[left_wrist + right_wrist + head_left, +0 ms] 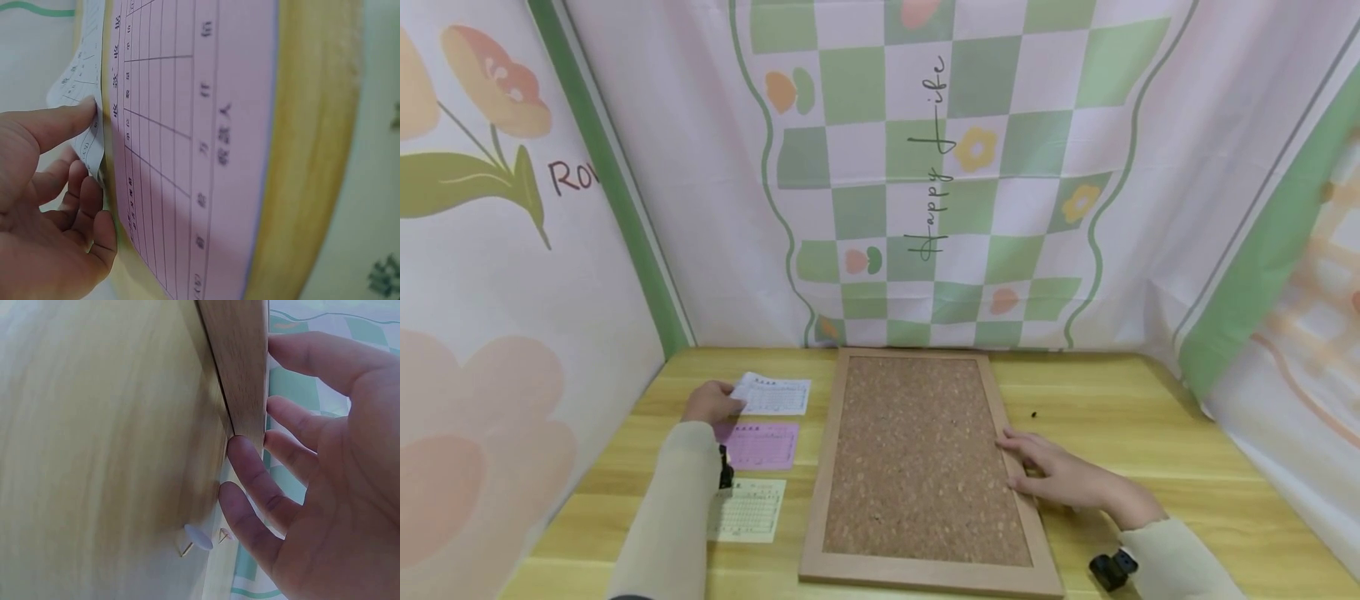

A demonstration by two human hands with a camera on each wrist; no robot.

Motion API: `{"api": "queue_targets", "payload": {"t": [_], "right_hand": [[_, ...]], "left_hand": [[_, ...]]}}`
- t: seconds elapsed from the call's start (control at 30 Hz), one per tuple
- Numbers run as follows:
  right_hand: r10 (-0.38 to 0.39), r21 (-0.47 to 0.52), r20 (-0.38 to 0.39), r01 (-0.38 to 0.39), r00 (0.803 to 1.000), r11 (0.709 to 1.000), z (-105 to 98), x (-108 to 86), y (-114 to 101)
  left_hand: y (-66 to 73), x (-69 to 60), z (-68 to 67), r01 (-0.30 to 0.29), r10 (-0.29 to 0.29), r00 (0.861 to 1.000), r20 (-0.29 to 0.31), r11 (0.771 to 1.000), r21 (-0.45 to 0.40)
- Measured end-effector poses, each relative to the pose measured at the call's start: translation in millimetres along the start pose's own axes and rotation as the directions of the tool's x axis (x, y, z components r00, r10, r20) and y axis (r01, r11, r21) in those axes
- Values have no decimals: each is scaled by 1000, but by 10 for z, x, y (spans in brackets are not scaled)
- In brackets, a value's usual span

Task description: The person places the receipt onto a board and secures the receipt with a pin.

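Observation:
At the far left of the table, my left hand (711, 402) pinches the left edge of a white receipt slip (778, 397) between thumb and fingers. In the left wrist view the slip (87, 69) bends up at that edge. Just nearer lies a pink receipt slip (763, 446), and below it a pale yellow one (748, 511), partly covered by the sleeve. A wood-framed cork board (925, 458) lies flat in the middle. My right hand (1067, 473) touches the board's right frame edge with loosely extended fingers; the wrist view shows the fingertips against the wooden frame (240, 362).
Two thumbtacks, one white-headed (199, 537) and one smaller in view (225, 535), lie on the table near the right hand. A small dark speck (1033, 414) is right of the board. A checkered curtain (925, 167) hangs behind the wooden table (1120, 400).

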State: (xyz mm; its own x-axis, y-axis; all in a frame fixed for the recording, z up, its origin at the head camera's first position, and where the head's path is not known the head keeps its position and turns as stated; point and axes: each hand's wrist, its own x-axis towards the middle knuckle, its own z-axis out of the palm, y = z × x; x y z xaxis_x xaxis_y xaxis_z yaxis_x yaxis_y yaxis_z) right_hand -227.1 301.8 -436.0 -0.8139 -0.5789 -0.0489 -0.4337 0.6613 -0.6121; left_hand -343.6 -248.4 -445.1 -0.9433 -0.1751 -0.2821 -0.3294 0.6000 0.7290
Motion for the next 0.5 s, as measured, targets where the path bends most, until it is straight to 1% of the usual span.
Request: {"api": "queue_targets", "payload": {"t": [0.13,0.23,0.3,0.37,0.4,0.5], "right_hand": [[7,8,3,-7,1000,1000,-7,-3,-22],[7,16,4,-7,1000,1000,-4,-5,-11],[17,15,3,-17,1000,1000,9,2,32],[28,8,-1,-28,1000,1000,23,6,73],[32,4,-6,-32,999,999,31,6,87],[11,1,-15,-11,1000,1000,48,4,112]], "left_hand": [[-1,-2,19,-30,31,999,-27,999,28],[-3,7,29,-68,73,996,-57,994,87],[-6,9,33,-86,93,993,-69,990,108],[-3,4,35,-90,97,993,-70,991,102],[-3,-2,33,-87,93,994,-65,993,84],[-1,-18,26,-75,77,995,-55,996,37]]}}
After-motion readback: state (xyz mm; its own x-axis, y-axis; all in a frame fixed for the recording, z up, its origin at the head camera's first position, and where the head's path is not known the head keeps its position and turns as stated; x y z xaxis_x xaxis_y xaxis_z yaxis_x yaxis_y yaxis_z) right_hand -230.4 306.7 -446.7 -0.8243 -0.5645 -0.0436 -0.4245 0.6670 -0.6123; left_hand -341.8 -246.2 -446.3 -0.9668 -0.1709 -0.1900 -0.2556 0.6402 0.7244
